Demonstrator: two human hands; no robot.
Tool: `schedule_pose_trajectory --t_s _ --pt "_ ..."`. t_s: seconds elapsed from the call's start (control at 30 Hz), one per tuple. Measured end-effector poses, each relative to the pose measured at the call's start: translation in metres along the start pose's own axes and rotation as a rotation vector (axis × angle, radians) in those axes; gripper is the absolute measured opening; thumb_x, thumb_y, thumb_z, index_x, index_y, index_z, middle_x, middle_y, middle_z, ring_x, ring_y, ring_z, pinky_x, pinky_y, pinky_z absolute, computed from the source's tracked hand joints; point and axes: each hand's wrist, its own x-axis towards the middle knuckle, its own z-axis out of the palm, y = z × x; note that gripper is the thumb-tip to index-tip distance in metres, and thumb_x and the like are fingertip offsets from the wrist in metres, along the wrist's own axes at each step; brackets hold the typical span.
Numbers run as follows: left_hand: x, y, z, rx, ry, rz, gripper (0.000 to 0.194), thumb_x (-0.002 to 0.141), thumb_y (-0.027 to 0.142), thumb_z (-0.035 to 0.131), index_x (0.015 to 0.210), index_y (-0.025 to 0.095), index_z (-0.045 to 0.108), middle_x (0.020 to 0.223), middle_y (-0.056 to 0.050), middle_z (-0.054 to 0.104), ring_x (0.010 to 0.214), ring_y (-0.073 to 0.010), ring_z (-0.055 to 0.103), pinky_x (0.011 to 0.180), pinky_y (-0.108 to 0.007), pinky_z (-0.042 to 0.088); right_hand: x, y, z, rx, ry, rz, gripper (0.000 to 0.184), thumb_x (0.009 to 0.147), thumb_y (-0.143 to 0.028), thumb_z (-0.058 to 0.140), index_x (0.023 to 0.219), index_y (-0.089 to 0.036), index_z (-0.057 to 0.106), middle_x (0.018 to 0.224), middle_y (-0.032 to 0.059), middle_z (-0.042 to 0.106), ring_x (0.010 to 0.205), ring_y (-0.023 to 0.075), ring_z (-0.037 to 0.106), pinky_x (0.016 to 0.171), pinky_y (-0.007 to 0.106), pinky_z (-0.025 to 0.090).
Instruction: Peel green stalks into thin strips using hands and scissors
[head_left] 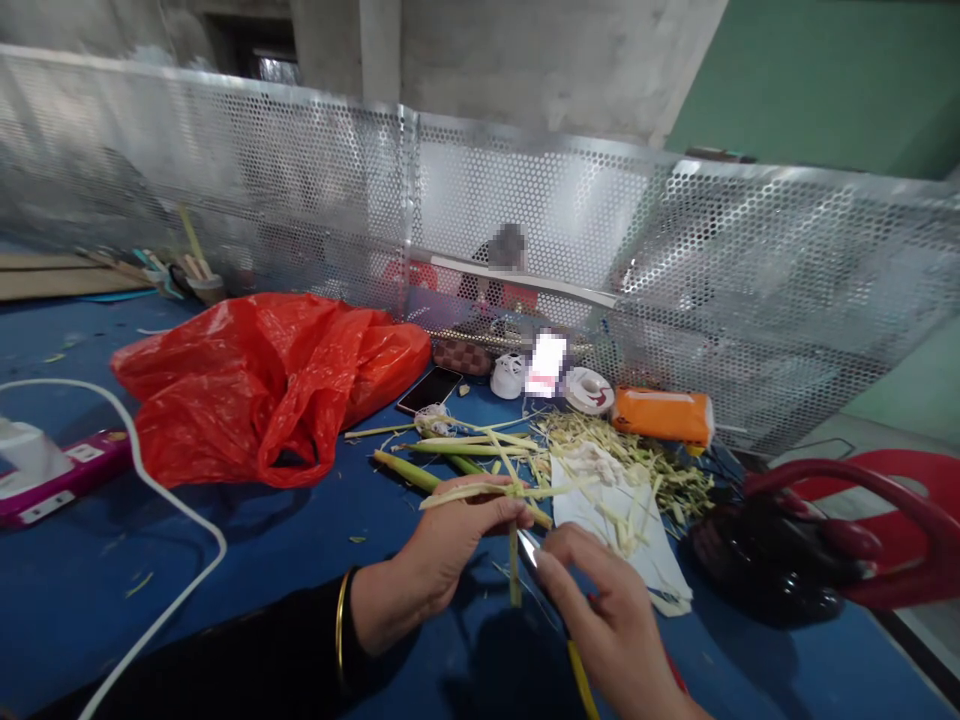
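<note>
Ur L hand (442,543) pinches the crossed strips (514,491), R hand (607,605) grips the metal tool (528,548), so go slow n angle it off ur skin imo.

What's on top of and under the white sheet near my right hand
Pale plant strips and a crumpled white wad lie on the white sheet; whatever is underneath is covered.

Perforated metal screen (300,170) behind blue tabletop (289,535); grey concrete wall (525,60) beyond, green wall (817,75) upper right.
</note>
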Motion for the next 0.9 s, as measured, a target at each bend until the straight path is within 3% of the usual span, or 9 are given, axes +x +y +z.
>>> schedule_pose_trajectory --t_s 0.1,0.2,0.3,0.37,0.57,0.73,0.9 --pt "0.000 -0.001 -0.001 0.030 -0.049 0.014 0.028 0.056 0.016 0.080 0.080 0.012 0.067 0.068 -0.002 0.067 0.062 -0.0135 0.063 0.071 -0.028 0.052 0.004 0.008 -0.013 -0.282 0.254 -0.160 0.006 0.088 -0.023 0.056 0.082 -0.021 0.058 0.085 0.0063 0.062 0.085 0.0231 0.058 0.077 0.036 0.043" --pt "0.000 -0.002 -0.003 0.079 -0.119 0.010 0.023 0.060 0.019 0.077 0.079 0.012 0.067 0.071 -0.002 0.064 0.062 -0.0124 0.059 0.064 -0.026 0.050 0.010 0.016 -0.020 -0.463 0.214 -0.187 0.014 0.088 -0.026 0.056 0.101 -0.024 0.062 0.103 0.0088 0.066 0.108 0.0291 0.055 0.094 0.046 0.036" --pt "0.001 -0.004 -0.004 0.101 -0.147 -0.009 0.022 0.062 0.023 0.076 0.080 0.013 0.068 0.073 -0.001 0.062 0.059 -0.0094 0.055 0.059 -0.022 0.045 0.011 0.021 -0.015 -0.415 0.011 -0.095 0.012 0.092 -0.026 0.050 0.090 -0.026 0.062 0.085 0.0017 0.069 0.088 0.0230 0.063 0.099 0.048 0.031" --pt "0.001 -0.005 -0.005 0.121 -0.165 -0.018 0.023 0.063 0.027 0.077 0.079 0.013 0.068 0.069 0.001 0.059 0.055 -0.0069 0.050 0.055 -0.019 0.040 0.009 0.022 -0.010 -0.380 -0.051 -0.059 0.017 0.094 -0.026 0.047 0.082 -0.025 0.058 0.075 -0.0013 0.067 0.073 0.0189 0.064 0.100 0.048 0.029" --pt "0.003 -0.011 -0.006 0.143 -0.124 -0.093 0.028 0.062 0.034 0.079 0.074 0.012 0.066 0.058 0.004 0.052 0.050 -0.0050 0.041 0.048 -0.018 0.033 0.006 0.014 -0.005 -0.424 -0.063 -0.130 0.018 0.093 -0.020 0.045 0.077 -0.023 0.053 0.068 -0.0030 0.062 0.067 0.0162 0.061 0.099 0.046 0.030" --pt "0.005 -0.006 -0.005 0.306 -0.125 0.003 0.025 0.066 0.035 0.075 0.068 0.013 0.064 0.055 0.004 0.050 0.047 -0.0063 0.043 0.047 -0.019 0.033 0.010 0.010 -0.012 -0.471 -0.077 -0.166 0.022 0.092 -0.016 0.044 0.073 -0.022 0.052 0.066 -0.0030 0.060 0.066 0.0149 0.059 0.099 0.044 0.030" --pt "0.014 -0.005 -0.010 0.339 -0.127 0.025 0.029 0.064 0.038 0.076 0.075 0.013 0.066 0.057 0.004 0.052 0.049 -0.0079 0.046 0.048 -0.020 0.037 0.009 0.006 -0.016 -0.423 -0.050 -0.143 0.024 0.092 -0.018 0.044 0.070 -0.022 0.053 0.065 -0.0032 0.059 0.065 0.0142 0.058 0.100 0.042 0.029"
